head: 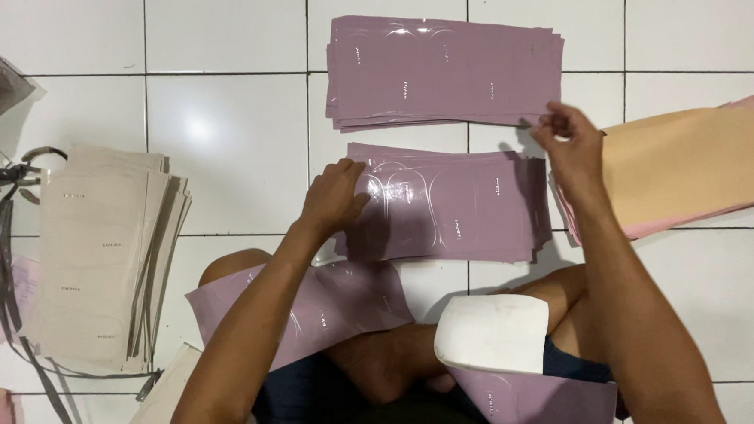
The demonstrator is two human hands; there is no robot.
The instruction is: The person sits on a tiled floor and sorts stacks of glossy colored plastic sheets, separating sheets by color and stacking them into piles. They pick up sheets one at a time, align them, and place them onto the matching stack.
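while the person sits cross-legged on the white tile floor (pixel 236 150), both arms reach forward over the knees. the left hand (pixel 333 197) lies palm down on the left end of the near purple stack (pixel 454 204), with its fingers (pixel 351 172) close together and bent a little, pressing on the top sheet. the right hand (pixel 573 146) is lifted at the right end of the same stack, wrist bent, and its fingers (pixel 553 124) are pinched together by the corner of the far purple stack (pixel 442 67); i cannot tell if they hold a sheet edge.

there are two purple stacks on the floor, one past the other, lying well lined up and close together. one loose purple sheet (pixel 313 306) lies over the left knee, and another purple sheet (pixel 533 402) lies over the right leg. one white curved piece (pixel 491 333) sits on the lap between them. on the left is one fanned stack of beige sheets (pixel 95 252), with a grey strap (pixel 5 257) beside it. on the right is one stack of peach sheets (pixel 693 165) with pink sheets (pixel 653 223) peeking out below it, just beside the right wrist.
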